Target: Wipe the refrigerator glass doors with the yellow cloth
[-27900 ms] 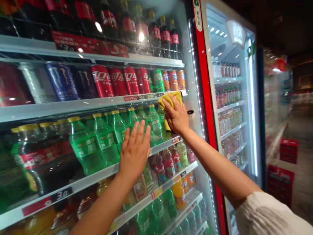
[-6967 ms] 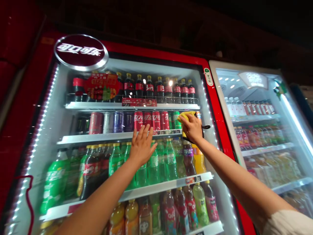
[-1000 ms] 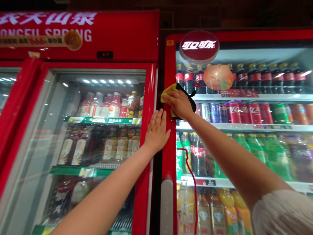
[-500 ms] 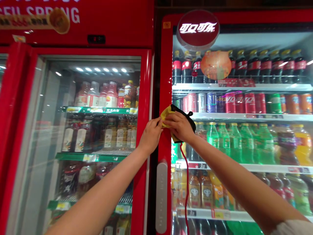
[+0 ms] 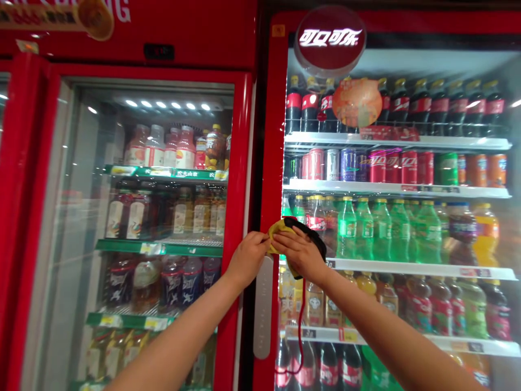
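Note:
A yellow and black cloth (image 5: 280, 231) lies against the left edge of the right cooler's red door frame (image 5: 273, 179), just above the long grey handle (image 5: 263, 309). My right hand (image 5: 300, 251) presses and grips the cloth from the right, fingers together over its yellow side. My left hand (image 5: 249, 258) pinches the cloth's left edge with its fingertips, beside the gap between the two coolers. From below the cloth hangs a thin red cord (image 5: 302, 320), in front of the glass.
The left cooler's red door frame (image 5: 243, 146) stands beside my left hand. Bottles and cans fill shelves (image 5: 399, 187) behind the right glass. A round sign (image 5: 330, 60) and an orange sticker (image 5: 357, 102) are higher up.
Both hands and the cloth have moved down the red frame, from well above the grey handle to its top end. The red cord now bends at its lower part.

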Demonstrator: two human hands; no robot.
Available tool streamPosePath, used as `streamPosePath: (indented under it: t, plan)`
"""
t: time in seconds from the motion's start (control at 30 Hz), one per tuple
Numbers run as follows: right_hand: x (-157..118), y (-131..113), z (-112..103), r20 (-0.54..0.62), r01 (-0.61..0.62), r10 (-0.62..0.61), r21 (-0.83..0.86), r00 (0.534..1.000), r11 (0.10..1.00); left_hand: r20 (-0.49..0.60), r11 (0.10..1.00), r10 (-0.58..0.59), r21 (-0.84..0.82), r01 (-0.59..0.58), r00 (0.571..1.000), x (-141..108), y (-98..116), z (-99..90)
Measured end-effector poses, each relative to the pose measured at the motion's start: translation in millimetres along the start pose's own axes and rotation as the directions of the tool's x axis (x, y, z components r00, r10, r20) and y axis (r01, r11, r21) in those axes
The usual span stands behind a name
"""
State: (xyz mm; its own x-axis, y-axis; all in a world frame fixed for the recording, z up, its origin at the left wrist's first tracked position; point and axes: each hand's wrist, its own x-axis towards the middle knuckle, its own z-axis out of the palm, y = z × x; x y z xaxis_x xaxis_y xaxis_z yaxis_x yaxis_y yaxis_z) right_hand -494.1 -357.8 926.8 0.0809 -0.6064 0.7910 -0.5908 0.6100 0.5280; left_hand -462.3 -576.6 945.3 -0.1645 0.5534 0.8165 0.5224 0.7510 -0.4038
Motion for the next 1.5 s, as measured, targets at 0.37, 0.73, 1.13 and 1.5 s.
streamPosePath:
  t: [0.37,0.73,1.13,1.5]
  plan:
    - [80,58,-18,-0.103,-0.114,0.099,-0.154,0.990,0.981,-0.136,0.991,-0.121,-0.076,0.112,0.983,60,-15,-8.0]
    - [196,115,-60,-0.189,-0.358,0.316,-0.260,0.930,0.897,-0.095,0.996,-0.086,0.014,0.087,0.992,98,-3,-12.4]
    - [127,223,-146,-0.447,-0.722,0.579,-0.280,0.682,0.633,-0.127,0.991,0.015,0.131,0.002,0.992,100,-9,16.8]
    - [50,249,-187,-0.564,-0.938,0.755,-0.125,0.335,0.323,-0.239,0.989,0.074,0.144,-0.040,0.968,101,-17,35.0]
